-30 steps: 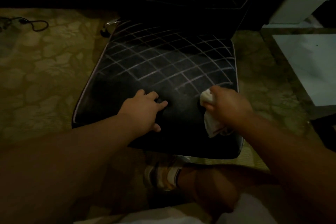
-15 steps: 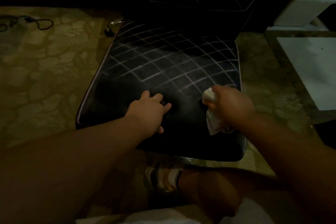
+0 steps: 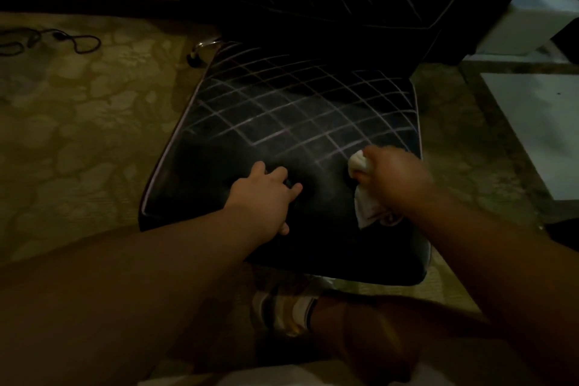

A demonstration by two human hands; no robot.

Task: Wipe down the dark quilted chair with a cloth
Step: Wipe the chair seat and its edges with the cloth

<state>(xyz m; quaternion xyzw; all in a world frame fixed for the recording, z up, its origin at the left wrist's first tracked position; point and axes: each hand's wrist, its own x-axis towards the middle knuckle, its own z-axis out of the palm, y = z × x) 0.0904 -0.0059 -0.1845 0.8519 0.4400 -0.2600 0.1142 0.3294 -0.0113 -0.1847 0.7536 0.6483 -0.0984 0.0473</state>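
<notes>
Arms reach forward and down over the dark quilted chair [image 3: 282,122]: the left hand [image 3: 266,194] rests on the front of the seat with fingers spread and relaxed. The right hand [image 3: 398,178] grips a bunched white cloth [image 3: 365,194], pressing it onto the seat's front right part. No writing is legible.

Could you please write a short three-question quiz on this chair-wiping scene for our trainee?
1. Which hand grips the white cloth?
2. True or false: the left hand rests on the chair seat and holds nothing.
3. What lies on the floor at far left: (a) a black cable, (b) a bucket, (c) a broom?

Key:
1. The right hand, near the seat's front right part.
2. True.
3. (a)
</notes>
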